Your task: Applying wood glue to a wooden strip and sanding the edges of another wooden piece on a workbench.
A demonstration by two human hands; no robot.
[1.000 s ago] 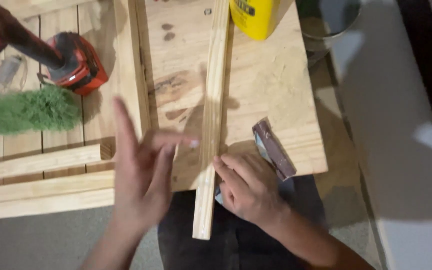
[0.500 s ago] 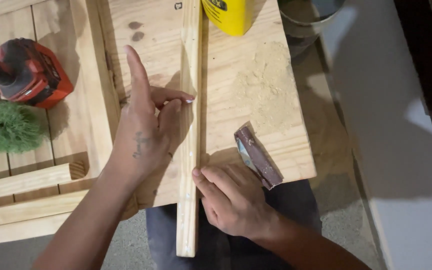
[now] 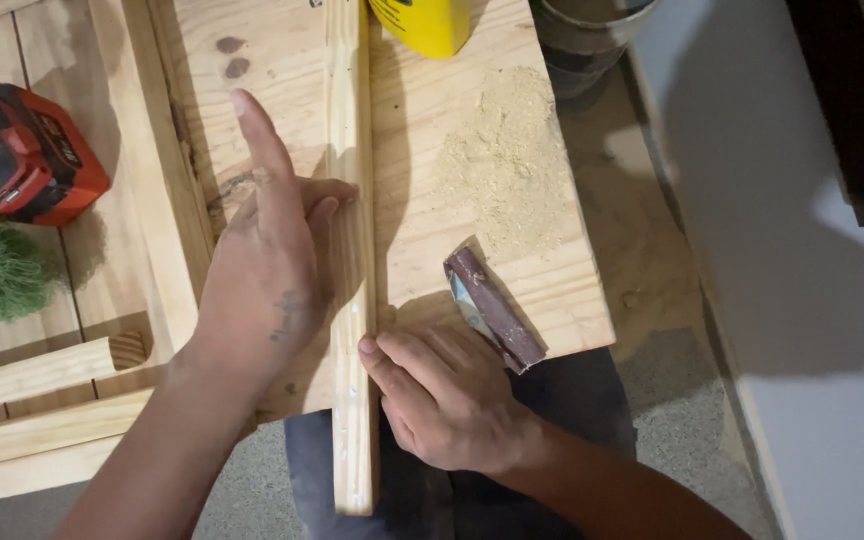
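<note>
Left hand (image 3: 272,275) lies flat, forefinger stretched out — right hand (image 3: 447,395) curls (fingers bent under).

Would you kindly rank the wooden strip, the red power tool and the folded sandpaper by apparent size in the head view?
1. wooden strip
2. red power tool, partly cut off
3. folded sandpaper

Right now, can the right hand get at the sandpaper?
Probably yes. The right hand rests at the wood strip, and the folded sandpaper lies on the board just beside its knuckles, with nothing between them. It would have to let go of the strip first.
</note>
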